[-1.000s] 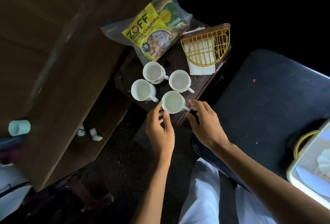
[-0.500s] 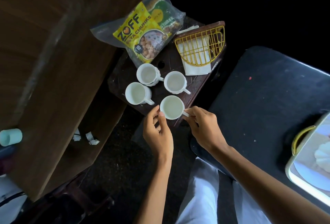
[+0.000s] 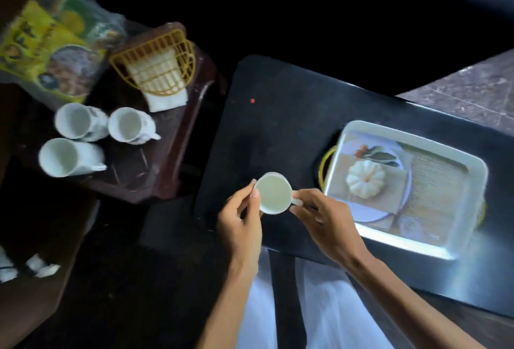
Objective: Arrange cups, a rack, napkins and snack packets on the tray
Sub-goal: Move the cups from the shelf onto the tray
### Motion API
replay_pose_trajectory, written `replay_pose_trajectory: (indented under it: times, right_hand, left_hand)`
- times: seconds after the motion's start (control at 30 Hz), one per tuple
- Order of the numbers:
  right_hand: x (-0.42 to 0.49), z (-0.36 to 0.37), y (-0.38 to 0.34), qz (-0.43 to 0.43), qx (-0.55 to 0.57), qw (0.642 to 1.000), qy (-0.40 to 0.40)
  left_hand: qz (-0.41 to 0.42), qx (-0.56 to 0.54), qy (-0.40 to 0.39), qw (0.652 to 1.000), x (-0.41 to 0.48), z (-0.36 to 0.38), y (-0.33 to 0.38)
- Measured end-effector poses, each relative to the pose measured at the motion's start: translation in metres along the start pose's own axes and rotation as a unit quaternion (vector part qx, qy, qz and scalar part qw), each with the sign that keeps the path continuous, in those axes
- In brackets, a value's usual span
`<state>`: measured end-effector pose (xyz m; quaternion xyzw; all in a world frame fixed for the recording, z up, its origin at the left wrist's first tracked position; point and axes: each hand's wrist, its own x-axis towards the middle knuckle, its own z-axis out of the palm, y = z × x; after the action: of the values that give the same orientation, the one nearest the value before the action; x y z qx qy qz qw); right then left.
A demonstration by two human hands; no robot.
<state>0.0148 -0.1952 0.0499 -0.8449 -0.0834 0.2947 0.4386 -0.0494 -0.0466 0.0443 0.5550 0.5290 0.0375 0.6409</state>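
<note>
I hold a white cup (image 3: 273,192) over the black table, between both hands. My left hand (image 3: 241,222) pinches its left rim and my right hand (image 3: 324,218) grips its handle. The white tray (image 3: 472,166) with a printed pumpkin picture and yellow handles lies on the table to the right of the cup. Three more white cups (image 3: 75,120) (image 3: 128,125) (image 3: 60,157) stand on the brown stool at left. Behind them lies a yellow wire rack (image 3: 155,66) on white napkins (image 3: 166,101). A yellow snack packet (image 3: 52,42) in a clear bag sits at far left.
The black table (image 3: 278,115) fills the middle and right. The brown stool (image 3: 167,170) stands left of it, with a dark gap between. A marbled floor patch (image 3: 472,92) shows at upper right. White scraps (image 3: 41,268) lie on the floor at lower left.
Both hands have lifted the nearest cup off the stool and carried it right, over the black table toward the tray. The view has swung right, bringing the whole tray in.
</note>
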Motion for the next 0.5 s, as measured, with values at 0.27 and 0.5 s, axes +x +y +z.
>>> replay_pose_trajectory:
  times: [0.27, 0.5]
  right_hand:
    - [-0.047, -0.068, 0.08, 0.051, -0.017, 0.989, 0.138]
    - [-0.043, -0.088, 0.12, 0.066, -0.021, 0.984, 0.164]
  left_hand:
    - [-0.038, 0.058, -0.092, 0.993, -0.043, 0.102, -0.044]
    - [-0.047, 0.108, -0.105, 0.987, -0.047, 0.136, -0.065]
